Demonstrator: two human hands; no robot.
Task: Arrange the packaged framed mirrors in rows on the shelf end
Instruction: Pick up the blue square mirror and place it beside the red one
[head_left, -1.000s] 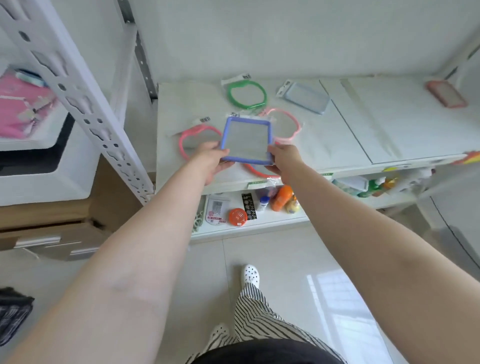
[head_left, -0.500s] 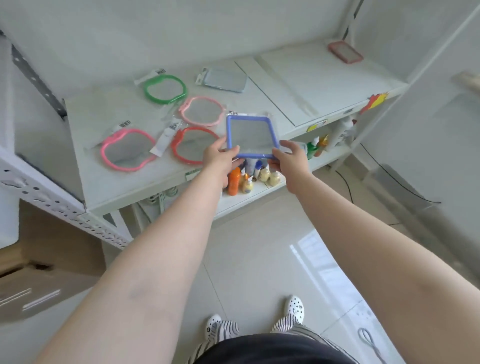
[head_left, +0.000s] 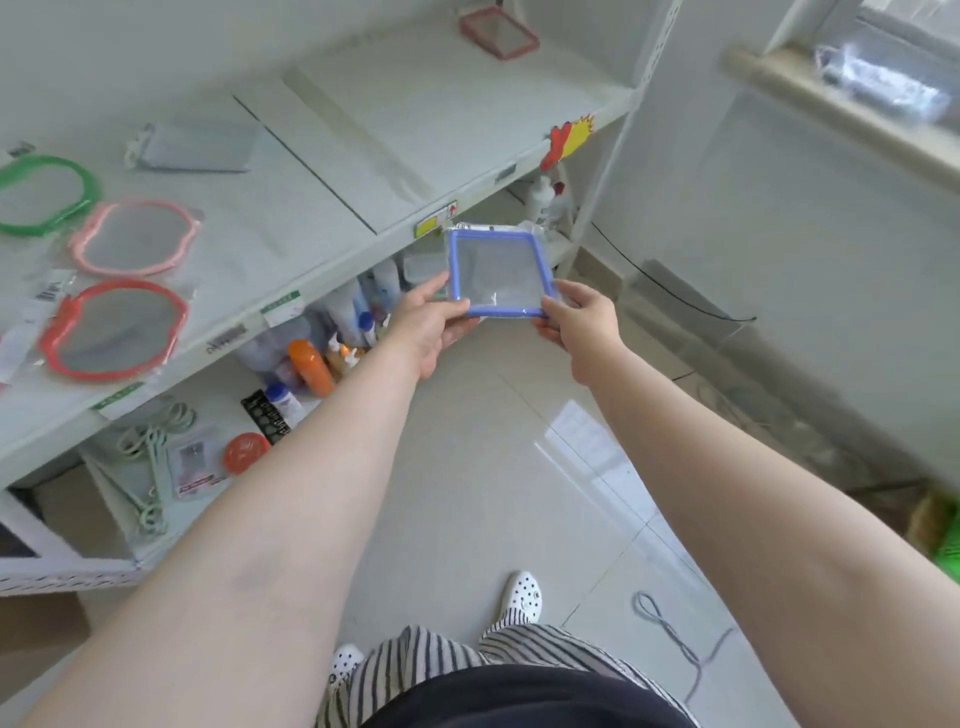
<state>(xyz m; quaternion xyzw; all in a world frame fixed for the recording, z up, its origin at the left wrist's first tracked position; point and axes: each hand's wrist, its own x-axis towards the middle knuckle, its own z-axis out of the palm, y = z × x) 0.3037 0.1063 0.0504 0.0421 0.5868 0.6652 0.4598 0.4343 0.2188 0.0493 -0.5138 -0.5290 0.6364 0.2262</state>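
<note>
Holding the blue-framed mirror (head_left: 497, 274) between both hands, the person has it out in front of the shelf (head_left: 467, 114), beyond its front edge and over the floor. The left hand (head_left: 428, 325) grips the near left corner, thumb on top and fingers closed under the wrapping; the right hand (head_left: 579, 322) pinches the near right corner the same way. The mirror lies almost flat, face up, its longer side running away from the body, and it sits ahead of both sets of fingers, with the right end of the shelf up and beyond it. Both hands are about equally near; the bare stretch of the shelf lies up and to the right.

On the shelf's left part lie a red oval mirror (head_left: 111, 332), a pink one (head_left: 135, 239), a green one (head_left: 44, 195) and a pale rectangular packet (head_left: 200, 150). A red rectangular mirror (head_left: 497, 32) rests at the far right end. Between these the board is bare, so nothing seems to block a set-down there, apart from the shelf's front lip (head_left: 358, 249) that the mirror must clear. Bottles (head_left: 311, 366) stand on the lower shelf.
</note>
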